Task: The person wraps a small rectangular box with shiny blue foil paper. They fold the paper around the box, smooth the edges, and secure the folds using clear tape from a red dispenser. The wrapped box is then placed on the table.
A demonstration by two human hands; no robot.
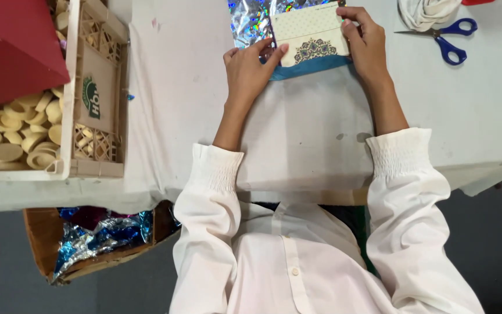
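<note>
This looks like a small craft or gift-packing workshop. A white work table [297, 134] carries blue-handled scissors [445, 38] and a sheet of shiny holographic foil [250, 20]. A pale plastic crate [97, 87] at its left edge sits beside a tray of cream-coloured rings [13, 136], and a cardboard box [45, 238] of crumpled foil scraps [103, 235] stands on the grey floor below.

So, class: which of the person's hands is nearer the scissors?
Right. The right hand grips the card's edge beside the scissors; the left hand holds the card's far side.
</note>
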